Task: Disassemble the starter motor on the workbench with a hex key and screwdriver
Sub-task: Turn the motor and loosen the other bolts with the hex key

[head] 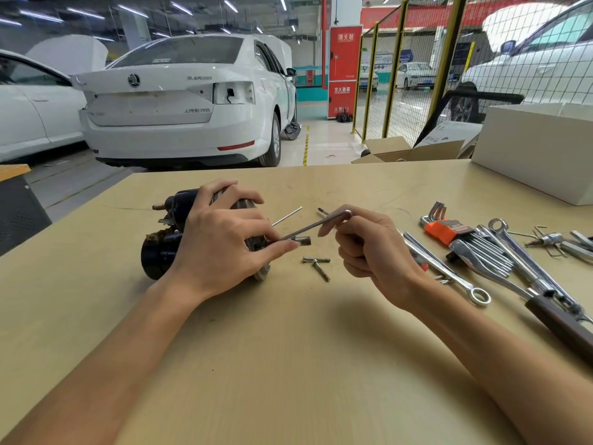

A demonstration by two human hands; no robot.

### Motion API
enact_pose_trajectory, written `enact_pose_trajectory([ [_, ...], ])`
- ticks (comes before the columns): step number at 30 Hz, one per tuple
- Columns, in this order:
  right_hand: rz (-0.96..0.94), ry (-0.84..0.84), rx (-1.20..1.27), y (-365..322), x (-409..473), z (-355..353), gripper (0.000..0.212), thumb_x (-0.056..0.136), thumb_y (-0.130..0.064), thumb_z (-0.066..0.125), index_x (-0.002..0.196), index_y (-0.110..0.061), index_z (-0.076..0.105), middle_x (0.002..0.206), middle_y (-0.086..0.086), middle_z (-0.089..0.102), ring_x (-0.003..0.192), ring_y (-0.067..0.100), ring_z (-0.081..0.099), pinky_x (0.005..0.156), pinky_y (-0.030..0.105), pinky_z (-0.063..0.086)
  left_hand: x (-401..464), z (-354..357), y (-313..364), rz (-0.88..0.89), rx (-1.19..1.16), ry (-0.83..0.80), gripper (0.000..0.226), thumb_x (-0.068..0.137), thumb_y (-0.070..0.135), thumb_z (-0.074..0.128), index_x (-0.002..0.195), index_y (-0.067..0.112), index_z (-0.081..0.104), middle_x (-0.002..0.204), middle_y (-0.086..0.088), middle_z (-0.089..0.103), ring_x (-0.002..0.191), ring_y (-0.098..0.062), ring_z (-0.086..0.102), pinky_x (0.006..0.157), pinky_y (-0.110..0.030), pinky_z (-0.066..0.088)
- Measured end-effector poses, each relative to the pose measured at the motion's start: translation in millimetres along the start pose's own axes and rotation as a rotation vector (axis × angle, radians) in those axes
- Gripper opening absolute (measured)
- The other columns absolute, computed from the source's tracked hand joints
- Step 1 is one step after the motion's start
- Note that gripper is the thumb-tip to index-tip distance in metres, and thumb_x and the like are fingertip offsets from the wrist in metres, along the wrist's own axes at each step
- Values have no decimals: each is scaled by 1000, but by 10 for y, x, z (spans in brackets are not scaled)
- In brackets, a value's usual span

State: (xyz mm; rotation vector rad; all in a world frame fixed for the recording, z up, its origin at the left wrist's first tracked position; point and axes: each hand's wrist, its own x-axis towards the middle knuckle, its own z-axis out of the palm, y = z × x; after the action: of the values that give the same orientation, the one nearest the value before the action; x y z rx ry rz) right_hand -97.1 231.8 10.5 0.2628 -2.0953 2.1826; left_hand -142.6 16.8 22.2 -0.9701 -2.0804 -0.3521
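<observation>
The dark starter motor (163, 248) lies on its side on the tan workbench (288, 348), left of centre. My left hand (221, 239) wraps over its body, thumb and fingertips at the right end of the motor, touching the long arm of an L-shaped hex key (316, 223). My right hand (369, 248) pinches the bend of that key with its fingertips. The key's tip sits at the motor's right end. Two removed bolts (319, 264) lie crossed on the bench just below the key. A thin long rod (287, 216) pokes out behind the motor.
To the right lie an orange hex key set (446, 231), several combination wrenches (449, 268), a dark-handled tool (558, 326) and small bits (552, 239). A white box (532, 155) stands at the back right. White cars and a yellow mesh fence fill the background.
</observation>
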Motion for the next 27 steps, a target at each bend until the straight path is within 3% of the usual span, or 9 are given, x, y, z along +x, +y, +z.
enact_pose_trajectory([
  [7, 48, 71, 1, 4, 2, 12, 33, 104, -12, 38, 96, -15, 70, 51, -6, 26, 42, 9, 20, 39, 19, 21, 3, -3, -11, 15, -26, 0, 37, 82, 59, 62, 71, 28, 78, 76, 13, 71, 99, -15, 62, 103, -39, 32],
  [9, 85, 70, 23, 0, 9, 12, 33, 105, -20, 40, 89, -13, 68, 52, -6, 22, 43, 10, 17, 39, 19, 19, 3, -7, -6, 4, -27, -1, 38, 81, 60, 62, 70, 27, 78, 76, 12, 72, 100, -14, 61, 103, -38, 32],
  [15, 139, -39, 151, -19, 24, -19, 61, 102, -42, 41, 49, -13, 51, 45, -6, 18, 40, 12, 14, 40, 21, 17, 2, -4, -5, -45, -38, -11, 40, 77, 61, 63, 68, 25, 78, 85, 5, 71, 103, -17, 61, 103, -40, 34],
  [19, 126, -151, 208, -30, 23, -30, 58, 89, -54, 50, 48, -13, 54, 44, -7, 18, 38, 11, 15, 39, 21, 19, 5, -15, -13, -109, -38, -45, 34, 71, 58, 74, 66, 24, 77, 97, -2, 70, 106, -26, 62, 104, -45, 37],
  [27, 75, -258, 223, -38, 9, -35, 48, 85, -45, 49, 60, -8, 67, 46, -7, 12, 39, 10, 13, 39, 20, 21, -9, -13, -8, -137, -36, -70, 32, 69, 57, 75, 64, 25, 75, 100, -2, 69, 110, -31, 60, 102, -46, 38],
])
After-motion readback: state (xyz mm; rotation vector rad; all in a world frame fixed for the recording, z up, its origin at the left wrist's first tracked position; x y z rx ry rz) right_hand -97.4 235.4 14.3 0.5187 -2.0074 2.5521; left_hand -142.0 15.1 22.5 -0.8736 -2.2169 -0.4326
